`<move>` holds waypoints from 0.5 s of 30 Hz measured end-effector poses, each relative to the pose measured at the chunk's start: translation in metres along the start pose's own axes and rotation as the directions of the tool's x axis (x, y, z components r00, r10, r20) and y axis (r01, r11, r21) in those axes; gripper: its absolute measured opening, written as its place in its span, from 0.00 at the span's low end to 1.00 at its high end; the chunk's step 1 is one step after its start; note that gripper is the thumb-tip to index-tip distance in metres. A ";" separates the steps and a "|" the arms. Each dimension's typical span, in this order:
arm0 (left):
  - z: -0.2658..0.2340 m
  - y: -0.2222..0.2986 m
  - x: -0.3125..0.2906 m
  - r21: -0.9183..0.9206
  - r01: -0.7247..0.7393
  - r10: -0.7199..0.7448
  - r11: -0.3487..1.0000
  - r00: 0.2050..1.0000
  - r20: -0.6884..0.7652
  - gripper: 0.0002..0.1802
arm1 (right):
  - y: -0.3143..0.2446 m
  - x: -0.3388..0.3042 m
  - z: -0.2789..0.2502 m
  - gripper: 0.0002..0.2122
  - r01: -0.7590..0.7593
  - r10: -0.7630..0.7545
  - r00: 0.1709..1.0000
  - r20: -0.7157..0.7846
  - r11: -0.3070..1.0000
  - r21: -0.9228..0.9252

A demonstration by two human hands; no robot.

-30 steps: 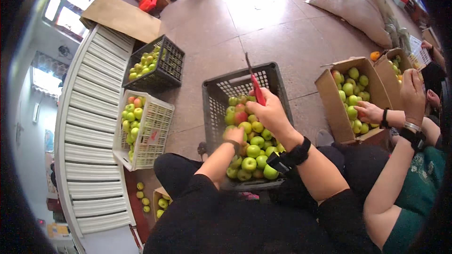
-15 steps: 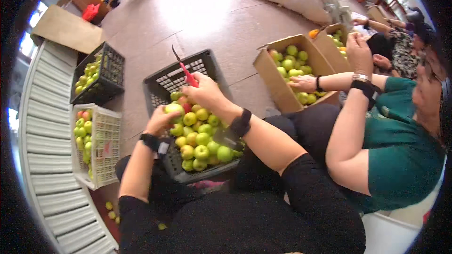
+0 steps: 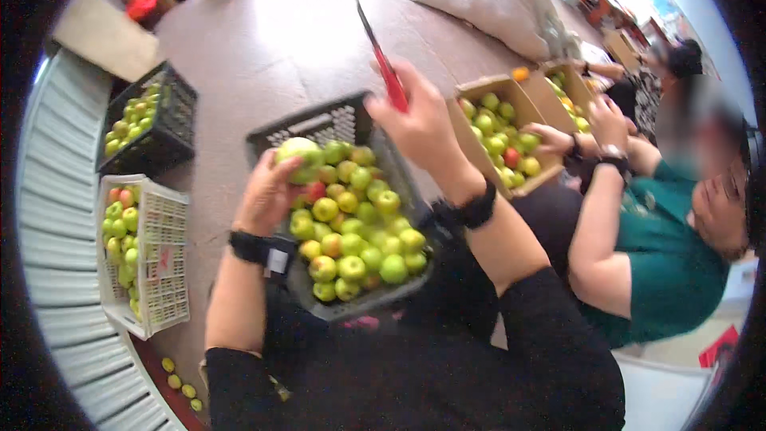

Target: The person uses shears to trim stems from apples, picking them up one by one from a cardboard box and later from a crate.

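In my left hand (image 3: pixel 265 195) is a pale green apple (image 3: pixel 301 158), held above the left side of a dark grey plastic crate (image 3: pixel 363 306). Green and red-tinged apples (image 3: pixel 351 243) fill much of that crate, which stands in front of my lap. My right hand (image 3: pixel 416 116) is raised over the crate's far right corner, closed around the red handle of a slim cutting tool (image 3: pixel 391 80). Its narrow dark blade points up and away from me; whether it is a knife or shears I cannot tell. The tool is apart from the apple.
A black crate (image 3: pixel 179 116) and a white crate (image 3: pixel 163 271) of apples stand at left, beside a ribbed grey panel (image 3: pixel 68 271). Two cardboard boxes (image 3: pixel 479 156) hold apples at right. Close by sits a co-worker in a green shirt (image 3: pixel 670 287), one hand in the nearer box. A large white sack (image 3: pixel 487 4) lies beyond.
My right hand has moved up and right with the tool, away from the apple. The left hand has lifted the apple slightly toward the far side. The view has shifted a little.
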State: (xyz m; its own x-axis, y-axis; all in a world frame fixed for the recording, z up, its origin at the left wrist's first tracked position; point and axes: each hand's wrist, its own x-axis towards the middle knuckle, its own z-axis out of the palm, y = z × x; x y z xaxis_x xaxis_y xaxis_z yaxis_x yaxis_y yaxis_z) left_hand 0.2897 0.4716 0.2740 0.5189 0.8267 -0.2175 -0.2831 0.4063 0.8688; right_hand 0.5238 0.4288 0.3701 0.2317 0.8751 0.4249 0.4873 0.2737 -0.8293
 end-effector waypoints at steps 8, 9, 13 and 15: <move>-0.016 0.000 0.013 -0.483 0.003 0.018 0.876 0.999 0.038 0.17 | 0.054 -0.044 0.062 0.15 -0.478 0.385 0.864 0.324 0.827 0.294; -0.021 -0.001 0.014 -0.491 -0.024 0.060 0.871 0.997 0.056 0.18 | 0.045 -0.047 0.068 0.14 -0.549 0.452 0.822 0.346 0.791 0.270; -0.017 0.009 0.013 -0.545 -0.067 0.132 0.835 0.988 0.079 0.16 | 0.025 -0.042 0.078 0.11 -0.679 0.447 0.723 0.527 0.602 0.420; -0.023 0.009 0.011 -0.589 -0.066 0.095 0.805 0.995 0.018 0.16 | 0.006 -0.037 0.084 0.11 -0.692 0.421 0.706 0.569 0.582 0.427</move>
State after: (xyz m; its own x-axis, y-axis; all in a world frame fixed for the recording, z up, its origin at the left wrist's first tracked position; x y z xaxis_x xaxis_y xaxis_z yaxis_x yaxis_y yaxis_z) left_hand 0.2748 0.4931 0.2690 0.5041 0.8544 -0.1255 -0.7378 0.5017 0.4516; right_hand 0.4473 0.4312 0.3187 -0.1107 0.9604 -0.2557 -0.2360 -0.2754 -0.9319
